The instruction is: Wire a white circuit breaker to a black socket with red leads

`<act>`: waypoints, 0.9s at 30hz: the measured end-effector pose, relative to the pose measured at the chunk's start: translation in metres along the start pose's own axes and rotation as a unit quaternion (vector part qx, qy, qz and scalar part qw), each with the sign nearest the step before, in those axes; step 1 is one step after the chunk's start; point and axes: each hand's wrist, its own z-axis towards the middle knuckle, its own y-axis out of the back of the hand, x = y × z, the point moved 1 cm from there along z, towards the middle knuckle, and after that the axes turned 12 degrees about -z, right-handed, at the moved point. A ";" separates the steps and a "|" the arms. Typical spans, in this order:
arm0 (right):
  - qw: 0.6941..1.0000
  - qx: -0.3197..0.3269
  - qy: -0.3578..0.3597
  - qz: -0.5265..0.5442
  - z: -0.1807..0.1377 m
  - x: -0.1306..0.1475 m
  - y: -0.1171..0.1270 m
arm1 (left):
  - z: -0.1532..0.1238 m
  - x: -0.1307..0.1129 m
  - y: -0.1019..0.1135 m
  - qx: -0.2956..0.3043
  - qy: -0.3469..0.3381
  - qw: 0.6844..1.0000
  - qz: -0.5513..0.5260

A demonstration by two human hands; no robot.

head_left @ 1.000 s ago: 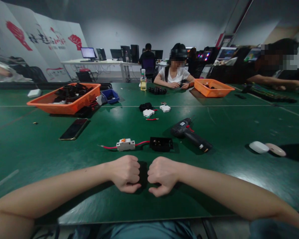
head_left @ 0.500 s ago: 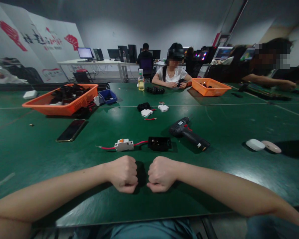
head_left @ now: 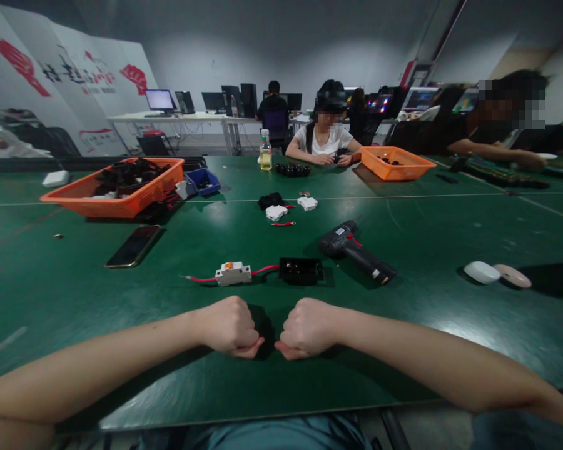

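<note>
My left hand (head_left: 232, 326) rests on the green table as a closed fist, thumb toward the middle. Facing it across a small gap, my right hand (head_left: 307, 328) is also a fist on the table. Nothing shows in either hand. Just beyond them lies a white circuit breaker (head_left: 233, 274) with an orange switch. A red wire (head_left: 265, 269) joins it to a black box-shaped housing (head_left: 301, 270) with metal parts inside. Another red wire (head_left: 202, 279) with a bare end sticks out to the breaker's left. Right of the housing, a black cordless drill (head_left: 356, 250) lies on its side.
At left are a phone (head_left: 134, 246), an orange basket (head_left: 122, 203) of black parts and a blue bin (head_left: 203, 181). White breakers (head_left: 276, 213) and a bottle (head_left: 265, 153) stand farther back. Another person (head_left: 326, 134) sits opposite, near an orange basket (head_left: 396, 167). A white case (head_left: 481, 272) lies right.
Both fists have shifted very slightly, and the thumbs now stick out a little toward each other. The objects on the table have stayed put. At far right, a co-worker's arm has moved.
</note>
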 end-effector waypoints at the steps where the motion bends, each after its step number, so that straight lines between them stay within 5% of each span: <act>1: 1.000 -0.013 0.005 -0.002 0.000 -0.001 -0.002 | 0.001 0.000 0.000 -0.002 -0.007 1.000 -0.001; 6: 0.998 -0.046 0.027 0.012 0.003 -0.006 -0.007 | 0.005 0.001 0.001 0.001 -0.019 1.000 0.015; 21: 0.998 0.047 -0.014 0.032 0.005 -0.003 0.000 | -0.002 0.001 -0.002 0.044 0.044 0.998 -0.029; 27: 0.999 0.026 -0.008 0.031 0.002 -0.004 0.000 | 0.000 0.002 0.000 0.036 0.014 0.999 0.004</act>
